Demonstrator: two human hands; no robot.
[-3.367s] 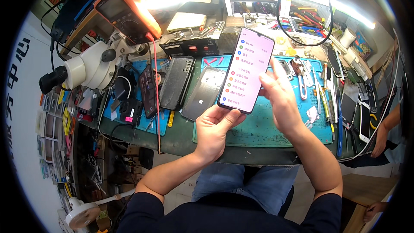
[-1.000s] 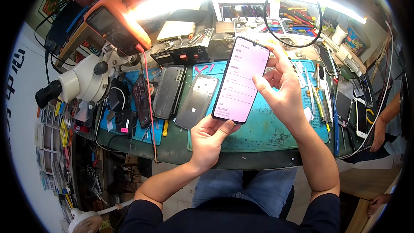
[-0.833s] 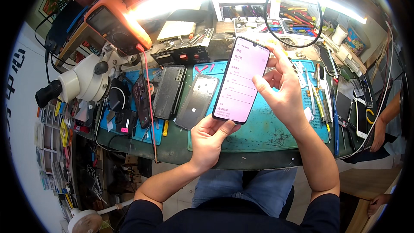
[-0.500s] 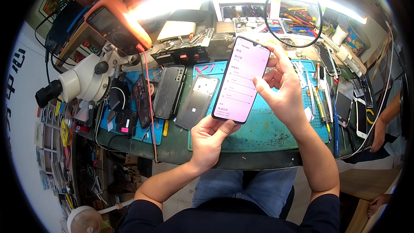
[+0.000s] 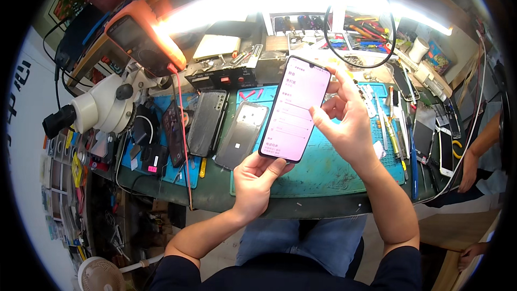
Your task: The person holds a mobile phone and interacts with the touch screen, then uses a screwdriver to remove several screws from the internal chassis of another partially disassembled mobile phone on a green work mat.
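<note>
A smartphone (image 5: 293, 110) with a lit pinkish screen, showing a page of text and several slider lines, is held up over the blue-green work mat (image 5: 323, 180). My left hand (image 5: 254, 183) grips its lower end, thumb on the front and fingers behind. At the phone's upper right edge, my right hand (image 5: 347, 121) is closed, its thumb at the side of the screen and its curled fingers along and partly behind the edge. Left of the phone lie a grey back panel (image 5: 240, 143) and a dark phone shell (image 5: 207, 124).
A white microscope (image 5: 102, 102) and an orange multimeter (image 5: 148, 40) with a red lead stand at the left. Tweezers and screwdrivers (image 5: 398, 129) lie on the right, near a white phone (image 5: 446, 152). Another person's arm (image 5: 474, 156) shows at the right edge.
In the picture, the phone and both hands sit slightly lower and further left, as does much of the bench. My grip and the screen page look the same.
</note>
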